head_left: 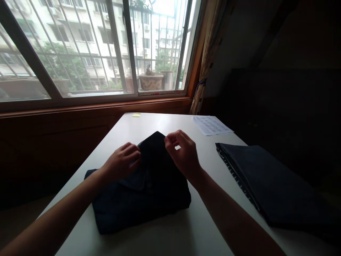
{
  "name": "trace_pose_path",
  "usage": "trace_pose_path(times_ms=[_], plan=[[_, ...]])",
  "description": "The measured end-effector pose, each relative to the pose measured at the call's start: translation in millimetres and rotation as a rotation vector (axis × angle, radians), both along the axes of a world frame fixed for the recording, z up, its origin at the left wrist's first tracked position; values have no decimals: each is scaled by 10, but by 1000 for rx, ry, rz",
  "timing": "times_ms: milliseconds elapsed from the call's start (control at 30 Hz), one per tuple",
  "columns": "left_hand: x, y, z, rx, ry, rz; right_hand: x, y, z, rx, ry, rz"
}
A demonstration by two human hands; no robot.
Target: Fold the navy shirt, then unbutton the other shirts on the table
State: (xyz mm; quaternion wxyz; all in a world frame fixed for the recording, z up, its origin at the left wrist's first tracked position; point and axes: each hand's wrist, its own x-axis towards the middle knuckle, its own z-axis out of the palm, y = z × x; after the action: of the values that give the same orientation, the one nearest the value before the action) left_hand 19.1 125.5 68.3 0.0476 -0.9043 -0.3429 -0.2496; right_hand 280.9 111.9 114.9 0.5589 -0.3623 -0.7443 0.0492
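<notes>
A dark navy folded cloth [141,199], perhaps a garment, lies on the white table in front of me. Part of it is lifted into a peak at the far side. My right hand [183,149] pinches the cloth's edge just right of that peak, thumb against forefinger. On the peak's left side, my left hand [122,160] has its fingers curled over the cloth's edge; its thumb is mostly hidden. Dim light hides the seams and the exact kind of cloth.
Another dark folded cloth [269,181] with white marks along one edge lies at the table's right. Printed paper sheets [212,125] and a yellow sticky note [136,115] lie near the far edge of the white table [170,122]. Beyond are a barred window and a curtain [204,71].
</notes>
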Motion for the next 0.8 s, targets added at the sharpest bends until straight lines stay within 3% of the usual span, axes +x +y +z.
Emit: trace_pose_path(times_ms=[133,300,600,800], plan=[[-114,-331,-158,-139,283,-148,-26,-1,-4,1,-5,15],[-195,-341,-281,-199,315,-129,-49,-14,-2,-8,-15,10],[231,-416,-288,-171,370,-144,-21,-30,-9,-14,-7,-6],[394,-506,-384,-212,394,-12,-23,-47,-22,-18,-8,1]])
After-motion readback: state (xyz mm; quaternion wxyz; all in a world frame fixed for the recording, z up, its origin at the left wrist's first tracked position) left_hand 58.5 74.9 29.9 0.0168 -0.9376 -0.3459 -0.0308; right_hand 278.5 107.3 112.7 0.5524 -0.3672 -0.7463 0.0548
